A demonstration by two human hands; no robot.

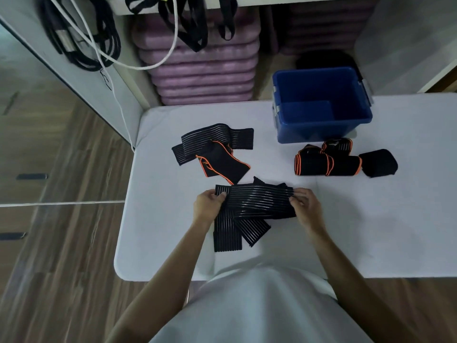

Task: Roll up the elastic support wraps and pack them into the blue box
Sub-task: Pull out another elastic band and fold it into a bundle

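A black ribbed elastic wrap (pixel 257 200) lies stretched across the near middle of the white table (pixel 395 231), its loose ends trailing toward me. My left hand (pixel 207 206) pinches its left end and my right hand (pixel 305 205) pinches its right end. Beyond it lies a pile of unrolled wraps (pixel 212 147), one edged in orange. Several rolled wraps (pixel 326 164) sit in a cluster right of centre, just in front of the blue box (pixel 321 105). The box stands open at the table's far edge, and no wrap shows inside it.
Stacked purple mats (pixel 205 70) fill the shelf behind the table. Black straps and a white cable (pixel 113 58) hang at the upper left. Wooden floor (pixel 61 243) lies left of the table.
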